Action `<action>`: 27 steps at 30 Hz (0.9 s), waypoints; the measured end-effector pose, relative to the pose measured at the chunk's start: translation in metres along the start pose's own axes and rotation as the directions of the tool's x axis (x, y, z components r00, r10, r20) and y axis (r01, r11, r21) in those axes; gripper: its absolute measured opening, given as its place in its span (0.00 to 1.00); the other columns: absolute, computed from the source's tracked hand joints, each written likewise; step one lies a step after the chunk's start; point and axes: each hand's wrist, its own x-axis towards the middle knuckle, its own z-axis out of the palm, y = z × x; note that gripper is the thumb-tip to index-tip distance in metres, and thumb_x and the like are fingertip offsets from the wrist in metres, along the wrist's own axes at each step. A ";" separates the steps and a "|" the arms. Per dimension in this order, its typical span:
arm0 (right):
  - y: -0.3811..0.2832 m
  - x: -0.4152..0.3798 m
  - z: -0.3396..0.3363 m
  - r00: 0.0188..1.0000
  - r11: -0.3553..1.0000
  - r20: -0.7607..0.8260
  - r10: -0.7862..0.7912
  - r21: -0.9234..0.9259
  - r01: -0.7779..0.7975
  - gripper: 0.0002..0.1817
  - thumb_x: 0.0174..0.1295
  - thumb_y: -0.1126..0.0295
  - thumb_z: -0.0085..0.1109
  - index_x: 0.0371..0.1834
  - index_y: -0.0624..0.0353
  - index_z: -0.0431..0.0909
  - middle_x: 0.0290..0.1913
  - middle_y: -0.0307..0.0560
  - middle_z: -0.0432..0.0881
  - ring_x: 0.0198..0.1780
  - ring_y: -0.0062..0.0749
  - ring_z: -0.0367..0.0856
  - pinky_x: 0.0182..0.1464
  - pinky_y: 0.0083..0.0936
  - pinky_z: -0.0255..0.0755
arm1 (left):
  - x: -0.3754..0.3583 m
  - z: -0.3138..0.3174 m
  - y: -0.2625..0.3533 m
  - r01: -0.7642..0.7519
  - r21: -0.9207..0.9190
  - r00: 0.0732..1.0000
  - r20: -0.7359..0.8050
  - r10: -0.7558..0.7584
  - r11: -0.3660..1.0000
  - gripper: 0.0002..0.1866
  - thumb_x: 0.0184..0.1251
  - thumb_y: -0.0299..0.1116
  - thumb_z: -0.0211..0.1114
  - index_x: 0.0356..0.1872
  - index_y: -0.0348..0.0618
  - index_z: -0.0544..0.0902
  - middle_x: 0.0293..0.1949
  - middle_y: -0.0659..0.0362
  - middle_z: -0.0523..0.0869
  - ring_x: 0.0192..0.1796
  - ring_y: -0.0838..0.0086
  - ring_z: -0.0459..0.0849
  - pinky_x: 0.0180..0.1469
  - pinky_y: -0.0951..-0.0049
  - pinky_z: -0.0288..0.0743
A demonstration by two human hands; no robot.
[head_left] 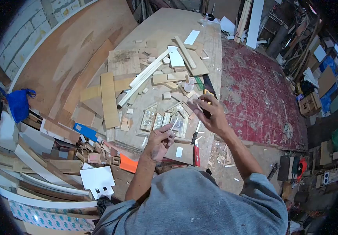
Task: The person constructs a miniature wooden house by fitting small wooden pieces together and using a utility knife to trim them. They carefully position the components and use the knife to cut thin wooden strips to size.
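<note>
Over the near part of the wooden table, my left hand is closed on a thin white strip that points up and away. My right hand, higher and to the right, has its fingers closed round a small pale piece. Between and beyond the hands lies a small wooden house model with white window frames, partly hidden by my left hand. A red-handled tool lies at the table's near edge, below my right hand.
Long wooden strips, a tan board and white sheets lie on the table. A blue piece and scrap wood are at the left. Dusty red floor is on the right.
</note>
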 end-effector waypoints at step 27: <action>-0.043 -0.012 0.025 0.962 0.968 0.110 -0.249 0.014 0.249 0.22 0.53 0.80 0.71 0.53 0.56 0.84 0.51 0.57 0.77 0.50 0.51 0.78 0.48 0.40 0.76 | -0.001 0.011 0.007 -0.025 0.091 1.000 -0.008 0.026 0.996 0.23 0.72 0.27 0.62 0.66 0.31 0.77 0.30 0.62 0.82 0.31 0.80 0.76 0.33 0.81 0.69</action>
